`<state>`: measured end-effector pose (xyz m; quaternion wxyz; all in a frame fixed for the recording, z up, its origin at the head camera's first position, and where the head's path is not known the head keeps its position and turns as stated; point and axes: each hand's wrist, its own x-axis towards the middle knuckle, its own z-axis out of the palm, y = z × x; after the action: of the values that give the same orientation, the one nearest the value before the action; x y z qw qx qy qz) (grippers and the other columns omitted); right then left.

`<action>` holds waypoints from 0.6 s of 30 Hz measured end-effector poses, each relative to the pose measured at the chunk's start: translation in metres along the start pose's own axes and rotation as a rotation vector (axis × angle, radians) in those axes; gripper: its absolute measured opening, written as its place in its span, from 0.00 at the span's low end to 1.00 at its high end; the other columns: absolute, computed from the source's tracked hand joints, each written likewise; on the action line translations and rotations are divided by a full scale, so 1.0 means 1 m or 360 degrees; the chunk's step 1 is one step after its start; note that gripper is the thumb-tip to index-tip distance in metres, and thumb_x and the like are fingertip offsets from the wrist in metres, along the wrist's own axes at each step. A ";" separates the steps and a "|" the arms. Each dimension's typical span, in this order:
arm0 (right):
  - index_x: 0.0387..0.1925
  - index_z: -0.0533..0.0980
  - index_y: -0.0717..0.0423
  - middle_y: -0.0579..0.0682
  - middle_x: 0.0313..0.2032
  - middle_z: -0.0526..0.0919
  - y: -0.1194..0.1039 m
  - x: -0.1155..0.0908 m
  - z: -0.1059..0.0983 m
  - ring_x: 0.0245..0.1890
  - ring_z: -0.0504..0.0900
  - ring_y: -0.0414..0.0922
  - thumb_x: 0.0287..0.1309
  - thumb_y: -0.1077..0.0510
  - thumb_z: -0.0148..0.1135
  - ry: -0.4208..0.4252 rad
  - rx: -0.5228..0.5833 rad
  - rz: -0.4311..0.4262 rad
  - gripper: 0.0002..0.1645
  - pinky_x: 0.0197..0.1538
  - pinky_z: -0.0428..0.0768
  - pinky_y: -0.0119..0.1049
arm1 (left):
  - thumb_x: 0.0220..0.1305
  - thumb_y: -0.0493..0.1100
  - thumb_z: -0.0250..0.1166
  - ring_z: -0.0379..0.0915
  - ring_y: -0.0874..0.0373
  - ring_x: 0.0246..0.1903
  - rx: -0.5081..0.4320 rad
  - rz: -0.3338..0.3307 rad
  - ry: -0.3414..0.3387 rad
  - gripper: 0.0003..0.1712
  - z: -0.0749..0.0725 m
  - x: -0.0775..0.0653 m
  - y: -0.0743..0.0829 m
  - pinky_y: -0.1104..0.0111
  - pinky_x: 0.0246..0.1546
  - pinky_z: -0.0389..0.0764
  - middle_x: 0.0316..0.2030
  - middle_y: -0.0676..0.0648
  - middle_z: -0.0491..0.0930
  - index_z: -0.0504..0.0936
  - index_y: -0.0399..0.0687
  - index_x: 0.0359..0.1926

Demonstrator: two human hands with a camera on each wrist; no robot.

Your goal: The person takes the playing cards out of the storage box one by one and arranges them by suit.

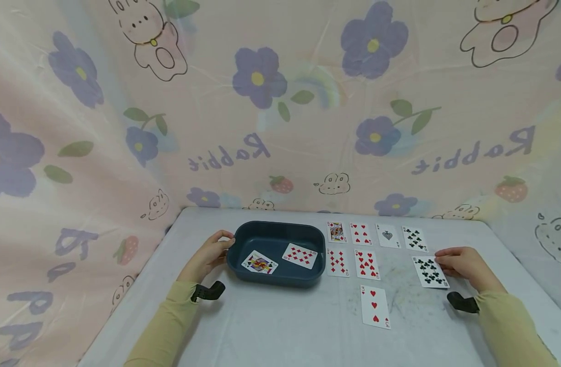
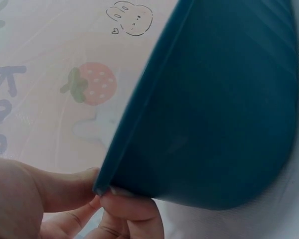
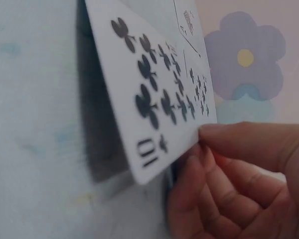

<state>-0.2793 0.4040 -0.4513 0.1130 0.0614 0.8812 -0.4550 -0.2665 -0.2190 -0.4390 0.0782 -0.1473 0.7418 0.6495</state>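
My left hand [image 1: 210, 255] pinches the left rim of a dark blue tray [image 1: 276, 279], thumb on one side and fingers beneath the lip, as the left wrist view shows. Inside it lie a face card [image 1: 260, 262] and a diamonds card [image 1: 300, 255], both face up. Between thumb and fingers of my right hand [image 1: 461, 264] is the edge of the ten of clubs [image 3: 154, 99]. That card is tilted, and its near edge stands off the table with a shadow below. Just behind it lies another clubs card [image 1: 415, 239].
Right of the tray lie a face card [image 1: 337, 232], two hearts cards [image 1: 361, 234] [image 1: 367, 264], an ace of spades [image 1: 388, 236] and a diamonds card [image 1: 338, 262]. The three of hearts [image 1: 375, 307] lies nearer. A patterned curtain [image 1: 298, 127] hangs behind the white table [image 1: 298, 331].
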 end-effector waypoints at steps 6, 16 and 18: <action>0.46 0.73 0.78 0.48 0.29 0.80 -0.004 -0.002 -0.001 0.27 0.77 0.42 0.60 0.61 0.59 0.0018 -0.0014 0.0082 0.21 0.31 0.78 0.35 | 0.70 0.41 0.57 0.70 0.54 0.30 0.0005 0.0003 -0.0008 0.10 -0.001 0.000 0.000 0.67 0.30 0.73 0.35 0.45 0.73 0.72 0.45 0.49; 0.45 0.73 0.79 0.46 0.27 0.80 -0.004 -0.003 -0.002 0.26 0.78 0.41 0.61 0.63 0.58 0.0013 0.0013 0.0068 0.19 0.31 0.78 0.34 | 0.70 0.42 0.56 0.69 0.54 0.32 0.0042 -0.0017 -0.0005 0.11 -0.001 0.000 0.000 0.67 0.32 0.73 0.37 0.45 0.72 0.72 0.45 0.50; 0.46 0.72 0.79 0.47 0.27 0.80 -0.008 -0.004 -0.002 0.26 0.78 0.41 0.61 0.62 0.57 0.0019 -0.0008 0.0040 0.20 0.31 0.78 0.34 | 0.70 0.42 0.56 0.69 0.54 0.32 0.0040 -0.0019 -0.0006 0.11 -0.001 0.000 0.001 0.67 0.32 0.73 0.37 0.45 0.72 0.72 0.45 0.50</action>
<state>-0.2770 0.4014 -0.4429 0.1137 0.0749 0.8821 -0.4509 -0.2669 -0.2200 -0.4374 0.0852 -0.1496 0.7490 0.6399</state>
